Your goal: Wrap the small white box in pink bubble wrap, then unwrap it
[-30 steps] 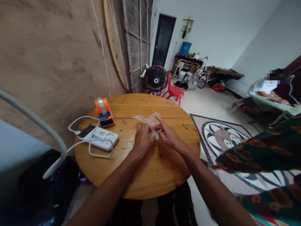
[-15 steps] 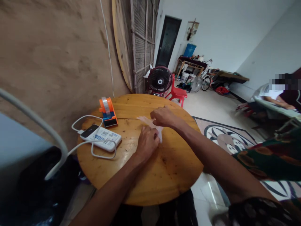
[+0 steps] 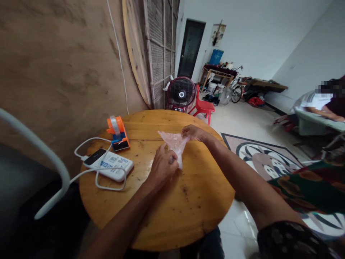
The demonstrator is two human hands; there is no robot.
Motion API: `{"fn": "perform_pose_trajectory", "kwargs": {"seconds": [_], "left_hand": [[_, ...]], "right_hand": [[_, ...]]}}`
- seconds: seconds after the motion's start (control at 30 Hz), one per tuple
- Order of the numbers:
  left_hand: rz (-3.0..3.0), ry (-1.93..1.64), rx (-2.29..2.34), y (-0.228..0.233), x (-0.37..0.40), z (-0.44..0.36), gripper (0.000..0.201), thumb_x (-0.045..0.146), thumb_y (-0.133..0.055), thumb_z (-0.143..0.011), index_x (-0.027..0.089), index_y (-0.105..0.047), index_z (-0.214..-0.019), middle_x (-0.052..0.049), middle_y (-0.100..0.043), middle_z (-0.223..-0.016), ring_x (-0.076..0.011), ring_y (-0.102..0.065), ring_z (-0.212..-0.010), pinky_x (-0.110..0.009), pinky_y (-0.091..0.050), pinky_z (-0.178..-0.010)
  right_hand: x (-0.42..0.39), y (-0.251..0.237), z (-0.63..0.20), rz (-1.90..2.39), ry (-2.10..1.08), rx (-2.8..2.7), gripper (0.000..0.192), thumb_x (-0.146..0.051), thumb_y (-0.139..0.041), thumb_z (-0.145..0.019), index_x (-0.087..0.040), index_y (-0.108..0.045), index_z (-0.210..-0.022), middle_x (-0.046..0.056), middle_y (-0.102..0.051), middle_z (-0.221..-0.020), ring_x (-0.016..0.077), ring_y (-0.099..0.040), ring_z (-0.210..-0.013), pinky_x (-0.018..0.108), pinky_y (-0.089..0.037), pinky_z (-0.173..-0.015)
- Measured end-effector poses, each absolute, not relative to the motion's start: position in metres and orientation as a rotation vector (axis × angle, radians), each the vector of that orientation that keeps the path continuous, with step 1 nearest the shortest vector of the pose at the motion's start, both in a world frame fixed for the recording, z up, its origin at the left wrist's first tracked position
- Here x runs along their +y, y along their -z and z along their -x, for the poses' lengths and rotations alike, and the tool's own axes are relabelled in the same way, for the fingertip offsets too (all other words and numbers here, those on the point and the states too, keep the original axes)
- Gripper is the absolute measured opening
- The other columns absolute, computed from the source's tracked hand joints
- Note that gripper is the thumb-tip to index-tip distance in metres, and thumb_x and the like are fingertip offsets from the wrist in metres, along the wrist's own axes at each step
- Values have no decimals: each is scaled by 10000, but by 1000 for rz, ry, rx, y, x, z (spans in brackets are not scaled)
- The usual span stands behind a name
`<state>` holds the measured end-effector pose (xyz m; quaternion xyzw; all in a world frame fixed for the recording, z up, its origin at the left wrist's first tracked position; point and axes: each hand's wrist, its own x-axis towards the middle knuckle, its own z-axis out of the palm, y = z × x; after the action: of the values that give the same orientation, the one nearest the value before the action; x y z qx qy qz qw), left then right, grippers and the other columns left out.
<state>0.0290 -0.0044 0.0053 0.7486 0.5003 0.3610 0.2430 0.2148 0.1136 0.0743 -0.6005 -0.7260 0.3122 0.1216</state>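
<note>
A thin, pale pink, see-through plastic bag [image 3: 175,141] is stretched between my two hands over the round wooden table [image 3: 199,208]. My left hand [image 3: 163,163] has its fingers closed on the near, lower left side of the bag. At the bag's upper right corner, my right hand [image 3: 192,132] pinches the edge. The top of the bag spreads wide to the left, and its lower end narrows beside my left fingers. Whether anything is inside cannot be made out.
An orange and blue tape dispenser [image 3: 118,132] stands on the table's left side. Nearer lies a white power bank [image 3: 114,167] with a cable and a dark device on it. Beyond the table are a fan [image 3: 181,94] and a red chair [image 3: 204,105]. People sit at the far right.
My right hand has moved right and the bag is now spread wider between my hands. My left hand has shifted slightly left and nearer. The view has shifted a little.
</note>
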Motion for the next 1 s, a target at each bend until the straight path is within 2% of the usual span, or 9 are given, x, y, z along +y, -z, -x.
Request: {"fn": "perform_pose_trajectory", "kwargs": {"seconds": [0.1, 0.23, 0.4, 0.53, 0.73, 0.87, 1.0], "left_hand": [[-2055, -934, 1334, -8, -1, -29, 154, 91, -551, -734, 181, -654, -806, -125, -474, -1339, -293, -383, -1360, -440, -349, -1102], [-2086, -861, 1349, -14, 2, -29, 136, 106, -551, -725, 184, -648, -783, -123, -446, -1402, -290, -364, -1389, -425, -345, -1111], [-2153, -751, 1344, -22, 6, -27, 151, 120, -552, -704, 194, -654, -789, -102, -513, -1344, -284, -363, -1392, -403, -375, -1086], [-2238, -714, 1247, -26, 12, -23, 115, 140, -568, -693, 193, -654, -748, -87, -573, -1262, -281, -426, -1335, -385, -402, -1054], [-2249, -644, 1092, -27, 26, -19, 94, 162, -568, -693, 182, -650, -735, -98, -510, -1376, -278, -397, -1364, -368, -392, -1057], [-2261, -552, 1007, -28, 35, -18, 114, 164, -538, -698, 191, -640, -741, -81, -641, -1162, -262, -358, -1388, -351, -402, -1040], [-2248, -474, 988, -35, 39, -18, 109, 165, -527, -692, 195, -626, -726, -43, -669, -1004, -241, -442, -1305, -338, -416, -1018]], "right_hand": [[123, -79, -214, 1743, -865, -2257, 222, -95, -629, -626, -130, -706, -831, 28, -681, -729, 143, -587, -663, 228, -440, -616], [136, -87, -203, 1675, -737, -2520, 346, -200, -723, -631, -134, -714, -970, 40, -698, -825, 162, -594, -733, 226, -416, -628], [145, -77, -195, 1618, -902, -2353, 59, -103, -643, -651, -112, -679, -698, -1, -612, -608, 119, -519, -614, 223, -379, -590], [145, -66, -202, 1574, -1039, -2213, 78, -121, -581, -688, -119, -653, -718, 3, -627, -616, 108, -530, -602, 211, -414, -586], [143, -55, -218, 1579, -1191, -2060, 20, -159, -585, -681, -154, -600, -668, 1, -624, -653, 100, -534, -581, 207, -430, -558], [142, -50, -221, 1623, -1264, -2013, 55, -206, -593, -697, -181, -582, -650, -4, -580, -615, 112, -520, -544, 226, -423, -517], [142, -51, -219, 1590, -1175, -2090, 80, -238, -645, -701, -186, -614, -648, 23, -619, -625, 147, -559, -577, 262, -460, -554]]}}
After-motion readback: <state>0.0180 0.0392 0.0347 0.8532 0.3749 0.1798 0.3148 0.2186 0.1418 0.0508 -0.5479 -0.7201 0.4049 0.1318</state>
